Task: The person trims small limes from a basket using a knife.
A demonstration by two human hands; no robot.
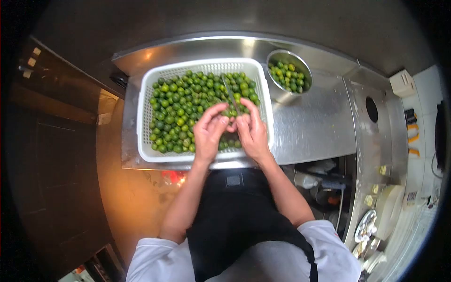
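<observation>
A white perforated basket (pixel 141 113) full of small green limes (pixel 181 101) stands on the steel counter in front of me. Over its right half, my two hands are close together with fingertips almost meeting. My right hand (pixel 253 134) is closed on a knife (pixel 230 94), whose thin blade points away from me and slightly left. My left hand (pixel 210 134) curls its fingers and thumb around a small green lime (pixel 229 113), partly covered by the fingers. More limes lie directly beneath both hands.
A round steel pot (pixel 286 96) with limes inside stands right of the basket on the steel counter (pixel 312 127). Farther right, another steel worktop has a dark round hole (pixel 371 109). Below the counter is a shelf with kitchenware (pixel 324 183).
</observation>
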